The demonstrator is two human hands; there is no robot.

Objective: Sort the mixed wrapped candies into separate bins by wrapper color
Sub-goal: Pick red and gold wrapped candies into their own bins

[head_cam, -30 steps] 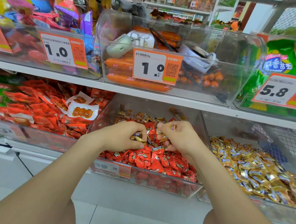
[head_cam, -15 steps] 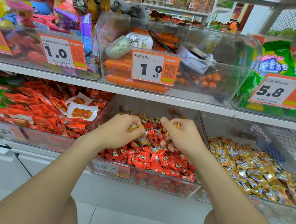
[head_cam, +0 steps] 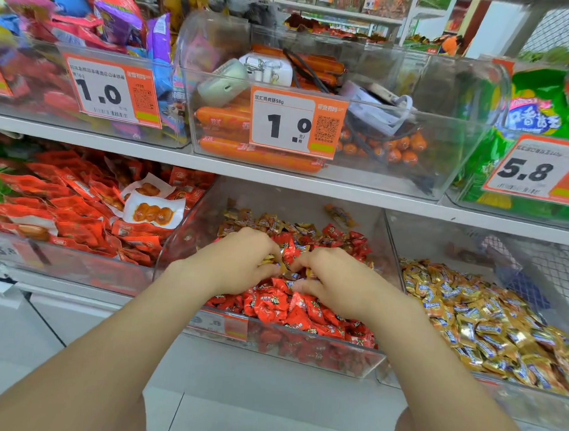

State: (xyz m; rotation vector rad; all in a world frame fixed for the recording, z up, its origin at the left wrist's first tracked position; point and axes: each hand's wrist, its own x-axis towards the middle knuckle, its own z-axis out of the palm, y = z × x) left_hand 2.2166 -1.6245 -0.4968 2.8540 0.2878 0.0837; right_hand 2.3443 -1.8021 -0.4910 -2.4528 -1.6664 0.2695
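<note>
Our left hand (head_cam: 238, 262) and right hand (head_cam: 335, 284) each gripped gold candies (head_cam: 275, 262) in the middle bin (head_cam: 189, 236) of red candies (head_cam: 271, 310); we judged sorting partial, gold strays (head_cam: 269, 222) left at its back.

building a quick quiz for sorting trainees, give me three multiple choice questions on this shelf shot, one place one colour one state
1. Where are the left hand and right hand?
A. In the middle bin
B. In the leftmost bin
C. On the upper shelf

2. What colour are the wrappers filling the right bin?
A. Red
B. Gold
C. Purple

3. How are the fingers?
A. Spread flat
B. Curled on candies
C. Hanging idle

Answers:
1 A, both hands sit over the red candies in that bin.
2 B, it is heaped with gold wrappers.
3 B, the fingers of both hands curl round stray gold candies.
</note>
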